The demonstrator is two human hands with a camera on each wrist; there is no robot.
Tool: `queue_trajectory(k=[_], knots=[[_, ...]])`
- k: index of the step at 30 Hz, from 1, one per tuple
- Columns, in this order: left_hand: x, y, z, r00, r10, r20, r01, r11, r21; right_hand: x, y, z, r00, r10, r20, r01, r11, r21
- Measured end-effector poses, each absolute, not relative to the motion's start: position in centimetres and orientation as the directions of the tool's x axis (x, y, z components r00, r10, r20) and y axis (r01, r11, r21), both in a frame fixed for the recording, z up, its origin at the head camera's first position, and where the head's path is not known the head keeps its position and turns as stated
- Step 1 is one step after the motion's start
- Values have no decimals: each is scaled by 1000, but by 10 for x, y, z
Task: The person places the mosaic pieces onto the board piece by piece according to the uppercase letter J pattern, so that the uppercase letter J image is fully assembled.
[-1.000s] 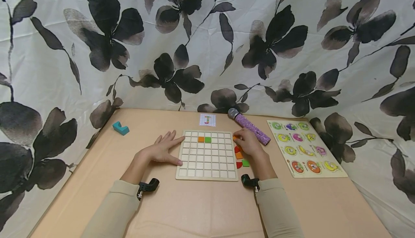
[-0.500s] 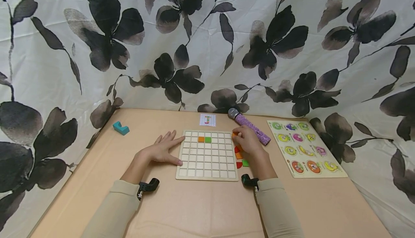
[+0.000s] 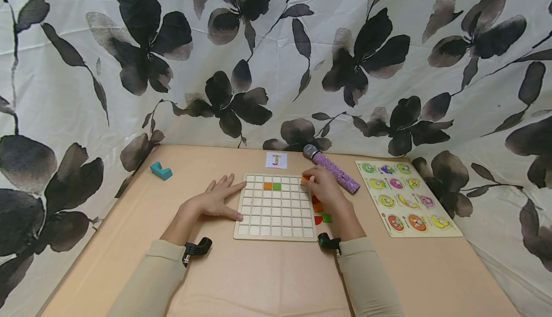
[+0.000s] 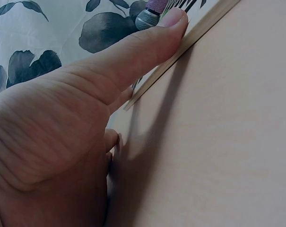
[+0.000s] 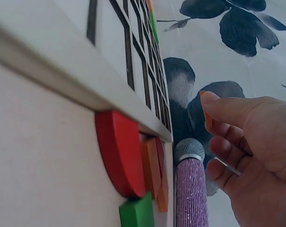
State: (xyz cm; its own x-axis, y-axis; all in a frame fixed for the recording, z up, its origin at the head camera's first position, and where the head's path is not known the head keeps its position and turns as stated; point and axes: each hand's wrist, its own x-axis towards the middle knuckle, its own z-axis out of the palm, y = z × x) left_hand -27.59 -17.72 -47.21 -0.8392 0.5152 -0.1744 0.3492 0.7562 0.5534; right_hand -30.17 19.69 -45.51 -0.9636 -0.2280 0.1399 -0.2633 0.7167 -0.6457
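Note:
A white gridded wooden board (image 3: 276,214) lies on the table, with an orange square tile (image 3: 268,185) and a green square tile (image 3: 277,186) side by side in an upper row. Along its left edge rests my left hand (image 3: 215,202), fingers spread and thumb touching the rim. My right hand (image 3: 327,190) pinches a small orange tile (image 5: 208,116) between thumb and finger over the board's upper right corner. Beside the board's right edge lie loose pieces, among them a red rounded piece (image 5: 119,156), a green piece (image 5: 138,210) and an orange piece (image 5: 151,168), partly hidden by the right hand in the head view.
Behind the board lies a small card (image 3: 276,159) with a coloured grid pattern. A purple glittery microphone (image 3: 336,170) lies behind the right hand. Farther right is a fruit picture board (image 3: 407,197); at the far left, a teal block (image 3: 161,170). A floral cloth (image 3: 276,67) hangs behind the table.
My right hand has moved left with the orange tile, from beside the board's right edge to over its upper right corner. The left hand has stayed still.

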Motion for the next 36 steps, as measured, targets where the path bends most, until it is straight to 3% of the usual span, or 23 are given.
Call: queue_trajectory(k=[22,36], knots=[[-276,-177,-472,-835,525,-164,363,751,552,-304,166,-458,-910,-359,208,-411,710,-571],[-275,-176,-471,-837,521,-169,361,756,545,-307,148,-468,-912,-358,198,-395,643,-656]])
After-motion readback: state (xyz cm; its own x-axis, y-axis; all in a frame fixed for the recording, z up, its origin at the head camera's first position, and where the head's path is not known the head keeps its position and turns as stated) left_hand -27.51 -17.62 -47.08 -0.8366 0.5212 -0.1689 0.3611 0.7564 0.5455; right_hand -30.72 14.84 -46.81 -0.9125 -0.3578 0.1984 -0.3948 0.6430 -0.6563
